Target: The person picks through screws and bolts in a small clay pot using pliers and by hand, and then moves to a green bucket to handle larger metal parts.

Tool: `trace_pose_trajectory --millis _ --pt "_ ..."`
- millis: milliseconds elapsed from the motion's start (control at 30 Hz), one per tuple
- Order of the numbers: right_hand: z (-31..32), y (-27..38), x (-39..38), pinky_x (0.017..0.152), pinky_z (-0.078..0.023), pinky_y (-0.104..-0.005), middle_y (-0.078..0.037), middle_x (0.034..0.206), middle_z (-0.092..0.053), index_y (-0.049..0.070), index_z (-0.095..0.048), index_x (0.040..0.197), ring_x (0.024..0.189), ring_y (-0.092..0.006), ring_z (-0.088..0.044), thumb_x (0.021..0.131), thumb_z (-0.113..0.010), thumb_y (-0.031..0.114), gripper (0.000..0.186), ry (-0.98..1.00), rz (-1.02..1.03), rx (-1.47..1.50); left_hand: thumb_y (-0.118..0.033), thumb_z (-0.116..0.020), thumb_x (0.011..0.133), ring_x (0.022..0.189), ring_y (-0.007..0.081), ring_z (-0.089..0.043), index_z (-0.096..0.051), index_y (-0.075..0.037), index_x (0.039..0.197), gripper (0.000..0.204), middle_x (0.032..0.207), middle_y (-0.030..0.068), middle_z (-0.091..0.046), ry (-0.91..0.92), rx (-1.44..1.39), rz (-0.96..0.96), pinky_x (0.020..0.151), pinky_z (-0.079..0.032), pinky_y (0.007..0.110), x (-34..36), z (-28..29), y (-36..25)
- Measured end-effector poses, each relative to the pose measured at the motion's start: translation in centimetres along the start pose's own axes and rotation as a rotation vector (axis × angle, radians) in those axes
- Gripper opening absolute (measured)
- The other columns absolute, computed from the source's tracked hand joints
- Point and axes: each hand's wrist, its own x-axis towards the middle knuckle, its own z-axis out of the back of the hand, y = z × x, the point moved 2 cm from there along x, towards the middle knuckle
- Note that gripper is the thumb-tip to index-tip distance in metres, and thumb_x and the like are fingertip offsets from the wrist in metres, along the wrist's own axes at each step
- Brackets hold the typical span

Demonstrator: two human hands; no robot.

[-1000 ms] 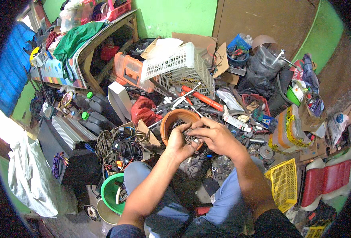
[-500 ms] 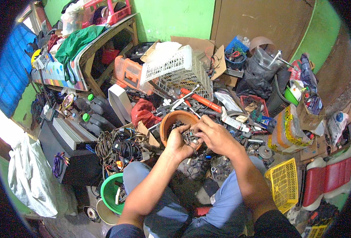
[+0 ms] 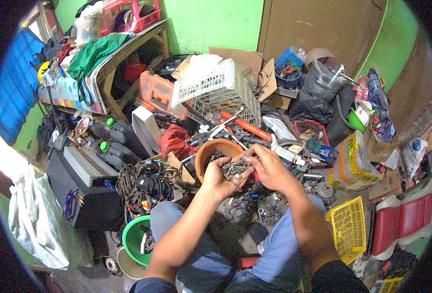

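My left hand [image 3: 216, 182] is cupped, palm up, around a pile of screws and other small metal parts [image 3: 234, 169]. Over that pile my right hand [image 3: 270, 170] bends in from the right, thumb and fingers drawn together at its edge. What its fingertips pinch, if anything, is too small to make out. Both hands are above the near side of a round orange-brown pot [image 3: 205, 155], which has more small dark parts inside. Just beneath the right fingers shows a bit of something red [image 3: 256, 176].
Cables [image 3: 133, 180] lie left of the pot, above a green basin [image 3: 134, 237]. Beyond the pot are a red bag [image 3: 176, 140], an orange tube [image 3: 248, 128] and a white crate [image 3: 216, 90]. A yellow basket [image 3: 348, 227] and a taped box [image 3: 355, 158] stand to the right.
My right hand has shifted slightly right and down, its fingers a little farther from the left palm. The red bit beneath it has come into sight. My left hand still cups the screws.
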Motion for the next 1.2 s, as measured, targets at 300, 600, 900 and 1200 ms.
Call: trace_pose_trajectory --millis 300,600,900,1200 --pt "0.5 -0.6 0.4 0.061 -0.054 -0.0352 -0.012 0.083 -0.071 -0.002 -0.059 0.100 0.070 -0.0202 -0.070 0.103 -0.058 0.017 0.019 -0.168 -0.273 0.159 -0.021 -0.028 0.102 0.132 0.0421 -0.052 -0.040 0.012 0.143 0.054 0.143 0.0292 -0.050 0.112 -0.110 0.075 0.110 -0.047 0.053 0.0 -0.4 0.1" --pt "1.1 -1.7 0.4 0.059 -0.050 -0.0243 -0.003 0.082 -0.068 0.002 -0.063 0.102 0.070 -0.0082 -0.064 0.102 -0.060 0.014 0.012 -0.231 -0.303 0.616 -0.022 -0.026 0.102 0.136 0.0415 -0.048 -0.037 0.011 0.146 0.056 0.149 0.0282 -0.045 0.193 -0.124 0.086 0.113 -0.044 0.053 0.1 -0.1 -0.5" --pt "2.2 -1.1 0.1 0.061 -0.054 -0.0266 -0.006 0.087 -0.069 0.000 -0.065 0.102 0.072 -0.0113 -0.065 0.098 -0.066 0.012 0.013 -0.225 -0.308 0.698 -0.020 -0.025 0.102 0.138 0.0422 -0.046 -0.038 0.011 0.145 0.055 0.148 0.0289 -0.046 0.074 -0.086 -0.037 0.113 -0.045 0.053 -0.4 -0.8 -1.5" --pt "3.0 -0.9 -0.1 0.070 -0.060 -0.0319 -0.010 0.087 -0.070 0.001 -0.061 0.105 0.077 -0.0193 -0.072 0.100 -0.063 0.011 0.011 -0.236 -0.308 0.848 -0.021 -0.022 0.101 0.140 0.0418 -0.044 -0.038 0.011 0.146 0.057 0.151 0.0282 -0.043 0.090 -0.109 -0.024 0.113 -0.045 0.053 -0.3 -1.0 -1.6"
